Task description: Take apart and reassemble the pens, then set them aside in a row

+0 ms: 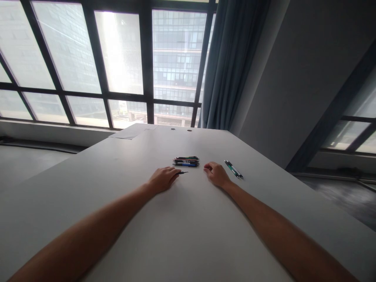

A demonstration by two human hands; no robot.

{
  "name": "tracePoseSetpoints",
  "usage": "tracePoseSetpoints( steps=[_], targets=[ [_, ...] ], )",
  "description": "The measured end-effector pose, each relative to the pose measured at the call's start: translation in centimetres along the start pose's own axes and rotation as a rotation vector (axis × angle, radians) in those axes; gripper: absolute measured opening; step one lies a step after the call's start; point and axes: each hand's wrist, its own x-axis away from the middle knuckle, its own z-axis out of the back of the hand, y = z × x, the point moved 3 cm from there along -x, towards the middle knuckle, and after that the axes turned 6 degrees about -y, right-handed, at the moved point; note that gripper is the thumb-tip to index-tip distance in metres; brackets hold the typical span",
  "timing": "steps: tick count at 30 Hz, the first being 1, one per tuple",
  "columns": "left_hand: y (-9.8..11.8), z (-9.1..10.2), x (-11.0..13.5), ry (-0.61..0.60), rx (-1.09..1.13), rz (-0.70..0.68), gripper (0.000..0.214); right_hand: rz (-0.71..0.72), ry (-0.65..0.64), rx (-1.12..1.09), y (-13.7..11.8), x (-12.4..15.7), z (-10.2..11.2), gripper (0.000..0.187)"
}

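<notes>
My left hand (164, 179) is closed round a dark pen (183, 172), whose thin tip points right, low over the tabletop. Just beyond it lies a pile of several pens (186, 161), side by side, mostly dark with bits of blue, white and green. My right hand (216, 174) rests to the right of the pile with its fingers curled and thumb against them. Whatever its fingertips hold, if anything, is too small to make out. Two pens (233, 169) with green and white barrels lie slantwise to the right of that hand.
The white table (188, 235) runs away from me toward the windows. Flat pale sheets (126, 134) lie at its far left corner. Two dark round holes (189, 130) show near the far edge. A blue curtain (226, 66) and a grey wall stand behind on the right.
</notes>
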Motion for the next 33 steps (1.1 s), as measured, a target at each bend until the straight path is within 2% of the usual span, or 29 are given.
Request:
tracePoseSetpoints(
  steps=[5,9,25,33],
  targets=[
    [-0.1,0.0,0.0,0.0,0.001,0.021,0.032,0.254,0.011,-0.196,-5.1,0.9,-0.6,0.005],
    [0.0,0.0,0.0,0.003,0.014,0.02,0.03,0.318,0.035,-0.223,-7.3,1.5,-0.8,0.004],
    [0.3,0.0,0.0,-0.024,0.04,-0.062,0.033,0.383,0.042,-0.182,-8.1,1.9,-0.7,0.005],
    [0.2,-0.1,-0.1,-0.025,0.043,-0.088,0.033,0.45,-0.003,-0.281,-8.4,2.0,-0.8,0.011]
  ],
)
